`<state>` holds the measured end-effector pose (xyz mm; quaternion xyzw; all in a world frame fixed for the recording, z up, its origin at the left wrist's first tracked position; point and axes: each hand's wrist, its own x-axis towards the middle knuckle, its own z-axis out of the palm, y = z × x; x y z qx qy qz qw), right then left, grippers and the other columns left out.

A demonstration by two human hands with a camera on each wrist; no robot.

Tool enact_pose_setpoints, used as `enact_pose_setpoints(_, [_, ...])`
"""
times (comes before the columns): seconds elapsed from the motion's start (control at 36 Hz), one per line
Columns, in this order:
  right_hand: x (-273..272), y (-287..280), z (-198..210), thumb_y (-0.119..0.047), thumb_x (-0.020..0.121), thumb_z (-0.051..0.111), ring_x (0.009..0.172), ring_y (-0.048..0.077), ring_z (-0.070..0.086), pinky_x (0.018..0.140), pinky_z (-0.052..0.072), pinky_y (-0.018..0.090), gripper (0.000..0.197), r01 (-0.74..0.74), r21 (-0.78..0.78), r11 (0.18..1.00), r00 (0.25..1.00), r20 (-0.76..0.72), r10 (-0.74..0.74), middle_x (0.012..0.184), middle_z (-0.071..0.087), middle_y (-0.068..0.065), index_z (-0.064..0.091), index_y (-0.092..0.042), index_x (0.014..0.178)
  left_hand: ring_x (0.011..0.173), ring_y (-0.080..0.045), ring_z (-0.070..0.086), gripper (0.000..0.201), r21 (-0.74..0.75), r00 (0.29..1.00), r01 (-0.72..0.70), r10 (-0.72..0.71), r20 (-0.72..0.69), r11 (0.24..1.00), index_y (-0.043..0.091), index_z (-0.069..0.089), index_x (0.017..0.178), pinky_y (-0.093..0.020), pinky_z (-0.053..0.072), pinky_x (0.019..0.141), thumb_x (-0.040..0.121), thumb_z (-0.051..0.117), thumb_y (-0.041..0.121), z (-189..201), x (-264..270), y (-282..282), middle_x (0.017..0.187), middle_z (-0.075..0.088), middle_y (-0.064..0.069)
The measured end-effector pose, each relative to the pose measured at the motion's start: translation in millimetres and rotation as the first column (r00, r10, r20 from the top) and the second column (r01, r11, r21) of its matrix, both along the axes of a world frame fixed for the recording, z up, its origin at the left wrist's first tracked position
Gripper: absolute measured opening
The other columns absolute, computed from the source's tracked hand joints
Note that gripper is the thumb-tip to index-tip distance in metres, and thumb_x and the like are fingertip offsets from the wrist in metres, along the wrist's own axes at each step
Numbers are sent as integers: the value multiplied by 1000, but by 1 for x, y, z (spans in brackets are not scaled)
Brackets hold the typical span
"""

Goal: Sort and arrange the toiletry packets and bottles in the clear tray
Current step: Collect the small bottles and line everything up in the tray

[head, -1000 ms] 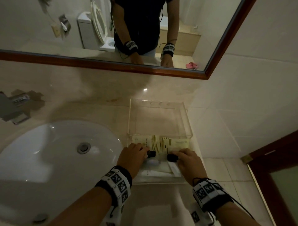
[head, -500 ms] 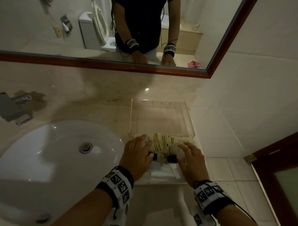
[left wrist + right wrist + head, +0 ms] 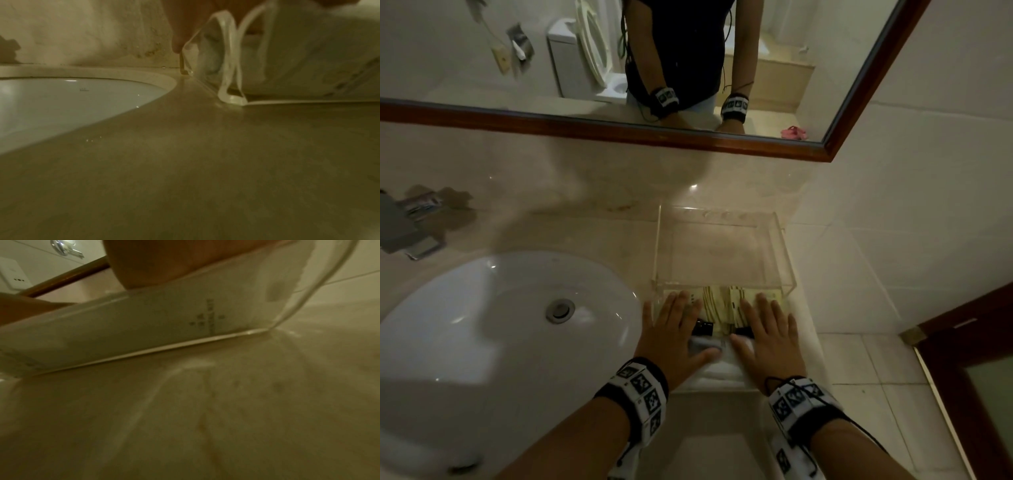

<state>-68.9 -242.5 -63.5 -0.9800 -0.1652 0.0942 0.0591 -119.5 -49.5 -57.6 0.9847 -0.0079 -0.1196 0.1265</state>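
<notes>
The clear tray (image 3: pixel 784 246) sits on the tabletop (image 3: pixel 599 236) just right of the white sink (image 3: pixel 482 308), its far side close to the wall. Your two hands lie over its near half. Your left hand (image 3: pixel 674 335) is spread flat, fingers straight and apart, reaching in over the tray's left near part; your right hand (image 3: pixel 770 334) mirrors it over the right near part, fingers also straight and splayed. Neither grip is closed on anything: both lie open, palms down, on or just above the contents, though you cannot tell from the head view how firmly they press.

Between your hands lie the yellowish packets (image 3: pixel 722 301), pale with darker curved stripes, fanned side by side across the middle of the tray just beyond your fingertips. Two small bottles show only by their black caps (image 3: pixel 703 327), one beside your left fingers and one (image 3: pixel 743 331) beside your right fingers. Nearer to you, under and between your thumbs, lie flat white packets (image 3: pixel 722 370), stacked against the tray's near wall.

From the left wrist, the tray's near left corner (image 3: pixel 232 97) rests on the tabletop, with a white packet (image 3: pixel 308 56) seen through the wall and one fingertip (image 3: pixel 176 47) hanging down just outside the left wall. From the right wrist, a white packet with faint printed marks (image 3: pixel 205 318) lies against the clear wall, your hand (image 3: pixel 164 264) above it.

The far half of the tray holds nothing you can make out. A wood-framed mirror (image 3: pixel 619 132) hangs above.
</notes>
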Motion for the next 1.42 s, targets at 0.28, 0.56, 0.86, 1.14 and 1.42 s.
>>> enact_pose_setpoints(0.28, [0,4,0,-82,53,-28,146,20,-9,110,-22,38,109,-2,-34,999,1000,11,3,159,-4,-1,2,-36,147,148,-21,-4,111,27,999,-30,29,31,999,24,11,149,-59,-8,115,59,-14,84,14,9,-11,160,5,2])
enact_pose_setpoints(0.56, [2,7,-5,-65,82,23,138,25,16,111,-13,35,70,19,15,1000,999,-38,-19,150,35,11,29,-31,143,148,-18,-2,101,26,1000,-25,25,-9,999,24,7,150,-58,-7,115,65,-6,76,9,14,-36,160,6,5])
enact_pose_setpoints(0.86, [13,-24,24,-38,87,44,117,32,49,100,37,39,49,306,348,886,909,170,-380,130,54,14,50,-14,130,144,-20,16,53,-239,931,-284,326,163,929,26,23,146,-48,13,117,96,23,45,33,0,-2,156,19,2])
enact_pose_setpoints(1.14, [19,-28,28,-18,96,43,106,34,58,90,43,33,30,564,304,768,824,-258,-504,115,64,20,61,-3,114,100,-28,60,42,-427,837,-520,541,-81,740,22,31,139,-39,51,86,97,39,20,36,-3,23,114,62,-9])
enact_pose_setpoints(1.42, [18,-26,23,-4,92,42,99,38,58,81,43,35,25,538,341,771,842,-168,-513,107,63,26,62,4,106,122,-26,51,46,-534,848,-466,528,-43,705,17,31,143,-27,41,95,98,39,13,39,2,22,135,53,-10])
